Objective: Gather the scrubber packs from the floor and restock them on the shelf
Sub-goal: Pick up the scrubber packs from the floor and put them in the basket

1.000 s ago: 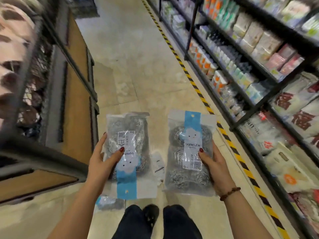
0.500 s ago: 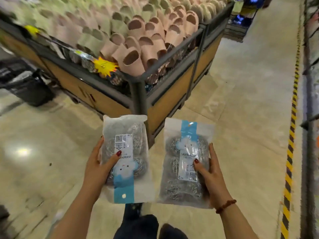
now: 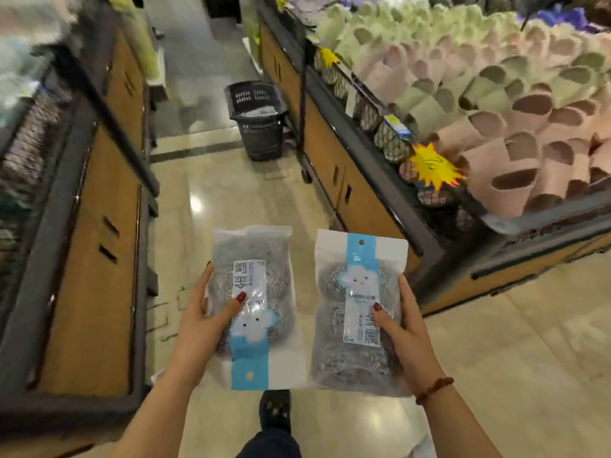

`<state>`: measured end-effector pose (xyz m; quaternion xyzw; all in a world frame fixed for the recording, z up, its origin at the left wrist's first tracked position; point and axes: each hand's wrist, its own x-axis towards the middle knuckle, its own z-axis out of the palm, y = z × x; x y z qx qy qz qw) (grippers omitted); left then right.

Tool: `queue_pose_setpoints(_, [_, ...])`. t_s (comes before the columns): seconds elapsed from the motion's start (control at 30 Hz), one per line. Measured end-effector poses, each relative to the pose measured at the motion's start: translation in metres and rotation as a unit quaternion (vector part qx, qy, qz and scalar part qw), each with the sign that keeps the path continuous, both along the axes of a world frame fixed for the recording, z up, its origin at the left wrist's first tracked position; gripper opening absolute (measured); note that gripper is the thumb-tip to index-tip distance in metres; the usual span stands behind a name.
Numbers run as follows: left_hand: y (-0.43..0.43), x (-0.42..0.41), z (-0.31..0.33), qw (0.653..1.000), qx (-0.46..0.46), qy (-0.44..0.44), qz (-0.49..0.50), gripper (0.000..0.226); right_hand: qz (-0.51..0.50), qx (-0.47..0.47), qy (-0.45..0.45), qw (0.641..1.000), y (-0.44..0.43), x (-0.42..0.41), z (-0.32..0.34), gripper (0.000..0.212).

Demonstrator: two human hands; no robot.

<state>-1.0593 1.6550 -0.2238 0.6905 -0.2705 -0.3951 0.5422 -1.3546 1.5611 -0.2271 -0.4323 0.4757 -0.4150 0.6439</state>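
I hold two clear scrubber packs with blue and white labels in front of me, above the floor. My left hand (image 3: 206, 320) grips the left scrubber pack (image 3: 261, 279), which is turned upside down with its blue header at the bottom. My right hand (image 3: 405, 325) grips the right scrubber pack (image 3: 350, 325), which is upright with its hang hole at the top. Steel wool balls show through both bags. The two packs sit side by side, a small gap between them.
A display bin of pink and green slippers (image 3: 496, 133) with a yellow star tag (image 3: 433, 165) stands to my right. Another wood-fronted display unit (image 3: 96, 259) runs along my left. A black plastic basket (image 3: 259, 120) stands on the floor ahead in the aisle.
My view has swung from the shelf aisle round past the slipper bin, which now lies on my right. Both hands keep the same grip on the packs.
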Motion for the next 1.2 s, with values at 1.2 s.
queue_pose_setpoints(1.2, [-0.441, 0.395, 0.007, 0.986, -0.007, -0.01, 0.167, 0.071, 0.187, 0.034, -0.003, 0.982, -0.548, 0.467, -0.002, 0.069])
